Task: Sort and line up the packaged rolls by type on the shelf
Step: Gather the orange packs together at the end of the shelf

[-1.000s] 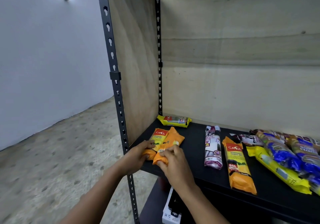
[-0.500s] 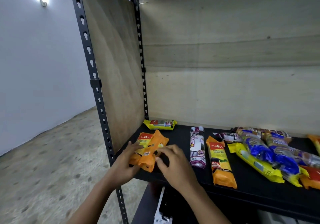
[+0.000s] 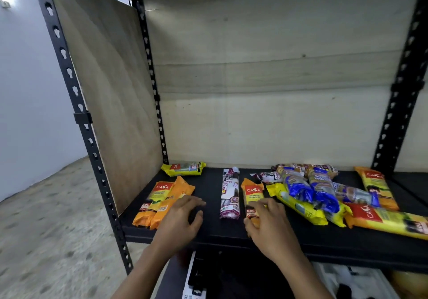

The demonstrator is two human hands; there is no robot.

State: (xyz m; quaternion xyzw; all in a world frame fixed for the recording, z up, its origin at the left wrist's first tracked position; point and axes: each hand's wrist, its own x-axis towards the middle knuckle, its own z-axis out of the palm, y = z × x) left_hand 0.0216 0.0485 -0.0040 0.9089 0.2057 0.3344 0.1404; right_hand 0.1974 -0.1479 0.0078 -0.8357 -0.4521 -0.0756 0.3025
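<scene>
Orange roll (image 3: 253, 193), held by right hand (image 3: 272, 229), runs front-to-back.

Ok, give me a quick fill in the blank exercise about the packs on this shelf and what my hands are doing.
1. The right hand grips the near end of a Casa pack that is ___ at both ends.
2. Beside the left hand, ___ orange packs lie side by side.
3. The small yellow pack lies in the back ___ corner of the shelf.
Missing words: orange; two; left.
</scene>
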